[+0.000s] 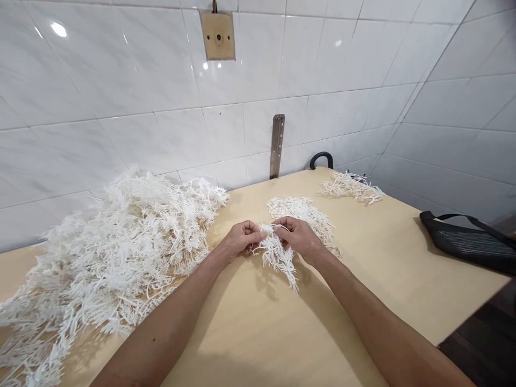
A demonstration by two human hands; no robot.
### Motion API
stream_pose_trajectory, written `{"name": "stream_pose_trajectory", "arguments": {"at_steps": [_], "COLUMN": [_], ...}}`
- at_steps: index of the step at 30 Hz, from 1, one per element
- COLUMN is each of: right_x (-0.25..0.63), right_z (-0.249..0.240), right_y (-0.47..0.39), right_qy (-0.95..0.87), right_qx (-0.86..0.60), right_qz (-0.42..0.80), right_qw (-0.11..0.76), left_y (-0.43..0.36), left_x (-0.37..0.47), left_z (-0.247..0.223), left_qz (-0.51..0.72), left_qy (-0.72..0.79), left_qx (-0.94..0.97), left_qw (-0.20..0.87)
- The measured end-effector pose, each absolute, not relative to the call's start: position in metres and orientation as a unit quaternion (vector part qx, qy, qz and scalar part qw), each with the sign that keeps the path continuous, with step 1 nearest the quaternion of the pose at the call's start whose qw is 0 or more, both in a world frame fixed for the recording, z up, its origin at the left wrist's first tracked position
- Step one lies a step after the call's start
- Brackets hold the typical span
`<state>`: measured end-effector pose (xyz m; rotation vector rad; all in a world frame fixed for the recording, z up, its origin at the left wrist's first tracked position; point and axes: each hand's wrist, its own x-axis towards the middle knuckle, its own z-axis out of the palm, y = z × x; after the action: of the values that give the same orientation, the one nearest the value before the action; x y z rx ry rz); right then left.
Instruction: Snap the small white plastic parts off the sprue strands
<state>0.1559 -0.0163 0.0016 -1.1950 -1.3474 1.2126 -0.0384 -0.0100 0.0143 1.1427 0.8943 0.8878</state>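
Between my two hands hangs a white artificial foliage sprig (278,258), its thin leaf clusters drooping over the table. My left hand (241,239) pinches its upper left end between thumb and fingers. The thumb and fingers of my right hand (297,235) close on the sprig's upper right side, where a thin stem shows. Just behind my right hand lies a flat pile of white sprigs (310,212). A much larger heap of white foliage (133,252) spreads to the left of my left hand.
Thin bare white stems (352,188) lie at the table's far right corner. A black mesh bag (467,242) rests on the right edge of the tan table (395,269). A metal bracket (277,145) and a black curved handle (321,157) stand by the tiled wall.
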Motion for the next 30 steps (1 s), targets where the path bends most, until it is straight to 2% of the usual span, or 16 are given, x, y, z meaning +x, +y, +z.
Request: {"name": "stream_pose_trajectory", "arguments": {"at_steps": [6,13,19,22,25,30], "right_x": [0.153,0.154,0.156,0.158,0.163,0.169], "right_z": [0.002,-0.003,-0.005,0.0,0.01,0.014], "right_y": [-0.017,-0.018,-0.018,-0.019,-0.021,-0.019], "right_qy": [-0.541,-0.589,-0.594,-0.588,-0.586,-0.559], "right_qx": [-0.456,-0.465,-0.483,-0.437,-0.378,-0.388], "right_qz": [0.513,0.495,0.487,0.523,0.592,0.615], "right_qw": [0.486,0.438,0.421,0.435,0.405,0.398], "left_y": [-0.018,-0.011,-0.001,-0.004,-0.009,-0.013], "left_x": [-0.035,-0.038,-0.042,-0.042,-0.04,-0.037], "left_z": [0.027,0.022,0.013,0.015,0.02,0.024], "left_qz": [0.358,0.391,0.424,0.422,0.403,0.4], "left_qy": [0.459,0.412,0.428,0.424,0.415,0.414], "left_qx": [0.484,0.478,0.446,0.465,0.486,0.485], "left_qw": [0.653,0.67,0.662,0.653,0.655,0.658]}}
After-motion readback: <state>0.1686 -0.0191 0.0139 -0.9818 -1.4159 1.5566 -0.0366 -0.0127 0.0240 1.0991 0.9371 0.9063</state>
